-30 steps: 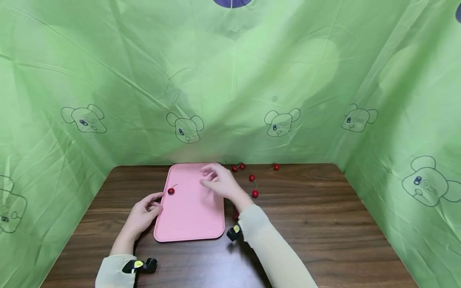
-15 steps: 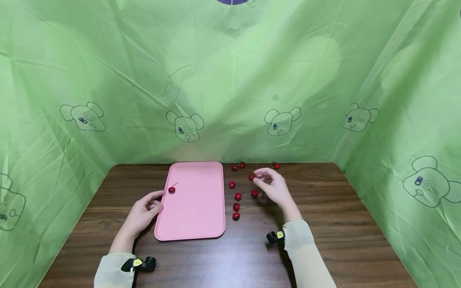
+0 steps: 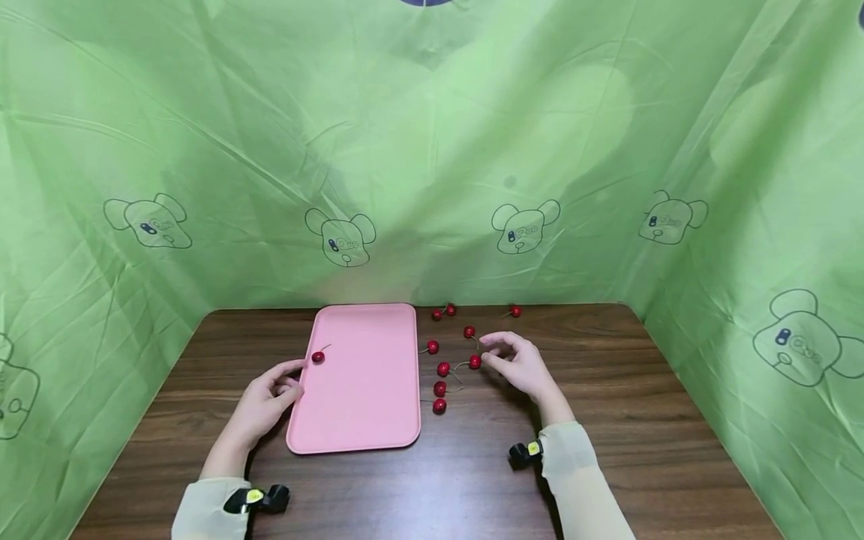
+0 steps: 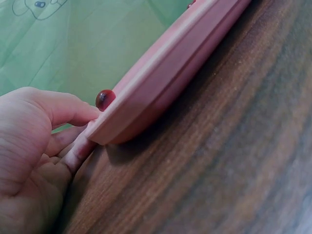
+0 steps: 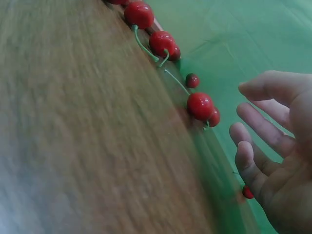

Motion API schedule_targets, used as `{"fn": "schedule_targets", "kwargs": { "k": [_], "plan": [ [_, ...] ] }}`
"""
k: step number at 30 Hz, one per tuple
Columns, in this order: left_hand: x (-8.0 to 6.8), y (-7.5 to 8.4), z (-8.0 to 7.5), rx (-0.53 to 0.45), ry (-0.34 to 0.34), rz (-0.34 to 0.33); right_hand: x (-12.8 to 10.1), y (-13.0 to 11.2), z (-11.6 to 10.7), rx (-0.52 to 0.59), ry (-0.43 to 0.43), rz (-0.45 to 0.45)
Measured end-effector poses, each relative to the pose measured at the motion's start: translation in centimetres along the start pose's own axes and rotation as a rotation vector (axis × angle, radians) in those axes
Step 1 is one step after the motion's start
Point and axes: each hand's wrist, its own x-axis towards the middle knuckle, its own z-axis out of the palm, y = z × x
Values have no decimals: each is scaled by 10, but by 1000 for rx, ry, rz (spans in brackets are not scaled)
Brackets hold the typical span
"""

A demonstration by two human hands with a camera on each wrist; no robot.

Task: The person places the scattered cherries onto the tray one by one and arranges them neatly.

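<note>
A pink tray lies flat on the dark wooden table. One red cherry sits on the tray near its left rim. My left hand pinches that rim, thumb on top and fingers beneath; the left wrist view shows the same left hand, the tray and the cherry. My right hand hovers with relaxed fingers, holding nothing, just right of a stemmed cherry. In the right wrist view the right hand is spread beside that cherry.
Several more cherries lie loose on the table right of the tray, among them one nearest me and one by the back edge. Green printed cloth walls the table on three sides.
My right hand left the space above the tray, swung right to the loose cherries, then dropped slightly toward one of them. The left hand and the tray stayed put.
</note>
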Motion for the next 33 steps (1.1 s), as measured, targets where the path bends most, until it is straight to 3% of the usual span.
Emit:
{"fn": "schedule_targets", "kwargs": {
  "k": [9,14,21,27,33],
  "plan": [
    [1,-5,-2,37,-1,-14,0,7,13,35,-79,33],
    [2,-7,-2,38,-3,-20,-5,-5,11,75,-125,39],
    [-1,-5,0,35,-2,-42,-2,19,9,-15,-153,29],
    [-2,-3,0,11,4,-43,-2,21,8,-54,-179,30],
    [0,-3,-1,-16,4,-34,-3,20,9,-101,-190,-25]
  ]
}}
